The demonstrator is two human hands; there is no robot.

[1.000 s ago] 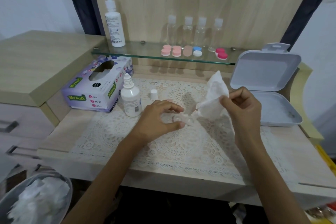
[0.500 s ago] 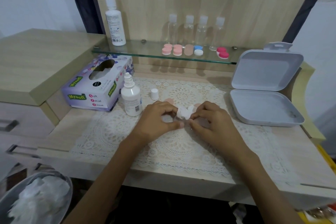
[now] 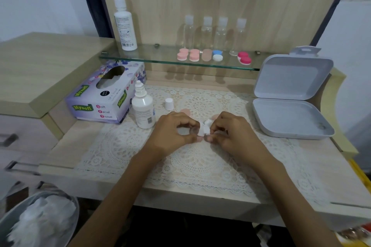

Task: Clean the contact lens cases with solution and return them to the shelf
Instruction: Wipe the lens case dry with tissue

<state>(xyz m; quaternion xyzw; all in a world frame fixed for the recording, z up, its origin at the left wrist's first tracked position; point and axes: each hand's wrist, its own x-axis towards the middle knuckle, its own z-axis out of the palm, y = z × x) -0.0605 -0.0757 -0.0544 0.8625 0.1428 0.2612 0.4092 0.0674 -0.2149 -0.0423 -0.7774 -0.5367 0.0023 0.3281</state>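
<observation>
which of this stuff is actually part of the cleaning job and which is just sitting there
In the job:
left hand gripping the clear lens case
right hand pinching the tissue wad
small solution bottle and its white cap
two peach lids
tissue box
glass shelf

Just lying about:
tall bottle
four clear bottles
open grey box

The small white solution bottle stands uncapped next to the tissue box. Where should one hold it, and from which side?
Grip the small solution bottle around its round body, below the shoulder, coming from the front right. It stands upright, the tissue box crowds its left side, and its nozzle is bare, the cap set apart, so best avoid the tip.
</observation>
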